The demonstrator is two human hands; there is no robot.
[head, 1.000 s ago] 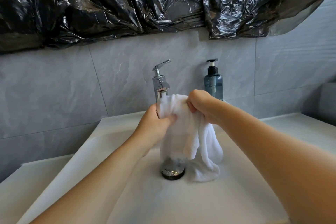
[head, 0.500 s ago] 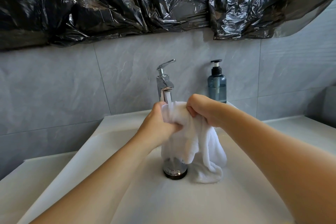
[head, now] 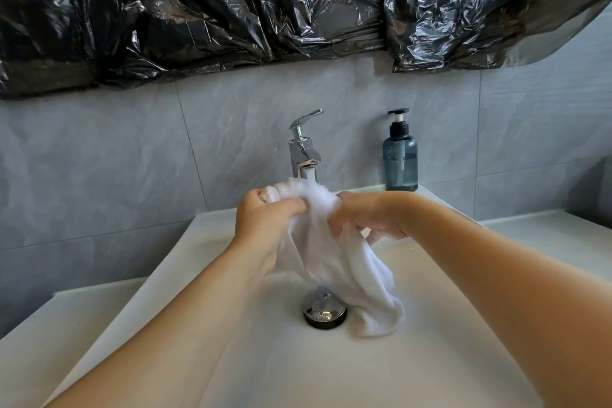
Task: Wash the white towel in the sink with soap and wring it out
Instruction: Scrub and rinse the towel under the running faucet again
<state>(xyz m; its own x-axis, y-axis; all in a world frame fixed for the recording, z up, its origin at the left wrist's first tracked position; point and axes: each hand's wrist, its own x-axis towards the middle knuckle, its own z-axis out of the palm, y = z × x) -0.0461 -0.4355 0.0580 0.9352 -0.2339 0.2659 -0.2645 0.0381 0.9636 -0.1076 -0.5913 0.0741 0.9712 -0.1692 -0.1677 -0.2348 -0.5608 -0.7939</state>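
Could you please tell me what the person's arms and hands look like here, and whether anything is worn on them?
Both forearms are bare as far as the picture shows: no sleeves, gloves, watch or bracelets. No rings show on the left hand or the right hand, though some fingers are hidden.

The towel [head: 334, 262] held in the fingers [head: 291, 205] is white all over, with no pattern, and the sink [head: 331, 374] under the fingers is a creamy white too. Just above the fingers the tap [head: 302, 156] is shiny silver, and to the right of them the soap bottle [head: 400, 162] is see-through blue-grey with a black pump top. Below the fingers the drain plug [head: 324, 308] is shiny silver with a dark ring, the wall tiles [head: 116, 159] behind are grey with pale streaks, and the plastic sheet [head: 265, 3] high up is glossy black.
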